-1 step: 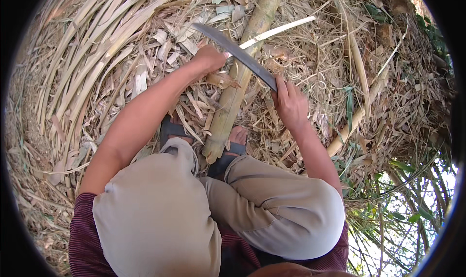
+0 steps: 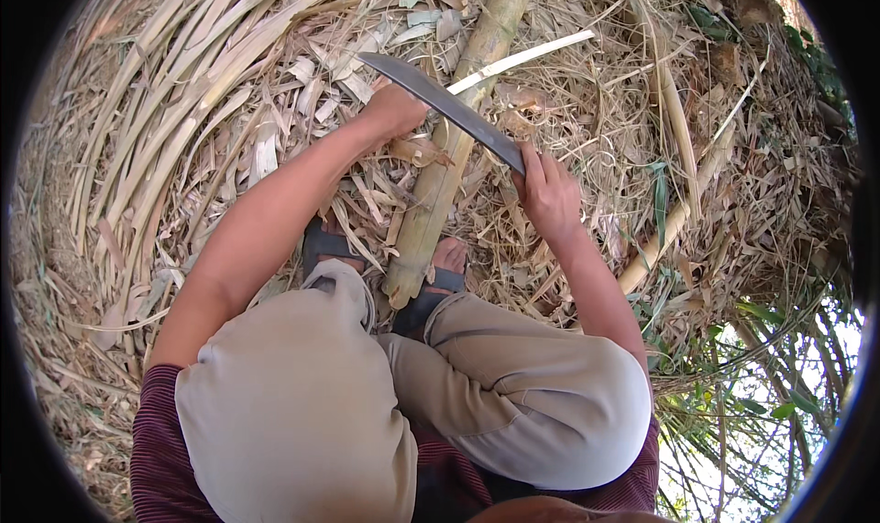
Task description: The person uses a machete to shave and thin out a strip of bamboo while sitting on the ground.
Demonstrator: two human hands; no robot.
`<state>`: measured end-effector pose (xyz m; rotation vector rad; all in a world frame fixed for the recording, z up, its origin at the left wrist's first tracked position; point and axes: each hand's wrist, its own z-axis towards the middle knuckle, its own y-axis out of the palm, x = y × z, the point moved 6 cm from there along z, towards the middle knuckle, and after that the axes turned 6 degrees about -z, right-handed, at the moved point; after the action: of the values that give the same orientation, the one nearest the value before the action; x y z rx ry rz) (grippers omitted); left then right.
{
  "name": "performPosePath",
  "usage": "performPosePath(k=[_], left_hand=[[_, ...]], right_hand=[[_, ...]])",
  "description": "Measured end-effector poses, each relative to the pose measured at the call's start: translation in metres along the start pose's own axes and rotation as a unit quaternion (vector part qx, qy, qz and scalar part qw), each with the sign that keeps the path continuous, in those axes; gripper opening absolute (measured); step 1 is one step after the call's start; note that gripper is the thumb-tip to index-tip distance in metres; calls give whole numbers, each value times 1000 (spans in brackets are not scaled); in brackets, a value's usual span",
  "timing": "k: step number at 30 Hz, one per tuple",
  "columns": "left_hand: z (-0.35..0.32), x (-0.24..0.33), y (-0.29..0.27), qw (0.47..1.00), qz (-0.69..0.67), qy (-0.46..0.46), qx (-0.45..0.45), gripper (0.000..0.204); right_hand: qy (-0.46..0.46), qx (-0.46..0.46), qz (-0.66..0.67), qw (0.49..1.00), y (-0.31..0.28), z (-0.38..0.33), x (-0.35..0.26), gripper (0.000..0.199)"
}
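Note:
My right hand is closed around the handle end of a long dark machete, its slightly curved blade slanting up to the left. A pale split bamboo strip lies across a thick bamboo pole, running up to the right. My left hand is closed at the strip's near end, left of the pole. The blade crosses over the strip beside my left knuckles and hides part of it; whether the edge touches the strip I cannot tell. The pole's near end rests between my sandalled feet.
Long split bamboo strips lie in a curved bundle at the left. Dry shavings and leaves cover the ground. Another bamboo pole lies at the right, with green foliage at the lower right.
The machete blade has shifted a little left along the strip, now overlapping my left hand more in view. Both hands keep their grip.

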<state>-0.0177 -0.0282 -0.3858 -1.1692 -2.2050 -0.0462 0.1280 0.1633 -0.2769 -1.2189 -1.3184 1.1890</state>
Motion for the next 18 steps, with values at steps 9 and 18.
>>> performPosePath(k=[9,18], left_hand=[[34,-26,6,992,-48,94,68,39],[0,6,-2,999,-46,5,7,43]], right_hand=[[-49,77,35,995,-3,11,3,38],[41,-12,33,999,11,5,14,37]])
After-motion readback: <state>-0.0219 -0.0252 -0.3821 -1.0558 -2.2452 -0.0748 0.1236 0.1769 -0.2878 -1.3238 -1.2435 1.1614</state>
